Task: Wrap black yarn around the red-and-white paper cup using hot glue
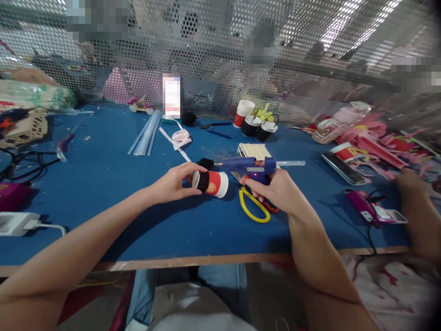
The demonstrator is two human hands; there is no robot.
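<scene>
My left hand (179,183) grips a red-and-white paper cup (214,184) by its base, where a black band wraps around it. The cup lies on its side, rim to the right. In my right hand (272,186) is a blue glue gun (246,165), its nozzle pointing left just above the cup. A clear glue stick (292,163) sticks out of the gun's back. Under my right hand lie scissors with a yellow handle (254,209), partly hidden. A black bundle (206,163) sits behind the cup, near the nozzle.
Behind stand stacked cups (244,112), two black-wrapped cups (258,126), pliers (217,130), white ribbon (181,138) and glue sticks (146,135). At right are a phone (344,168), a purple power box (368,207) and another person's arm (415,207). A white plug (19,224) lies left. Perforated metal mesh (213,59) closes the back.
</scene>
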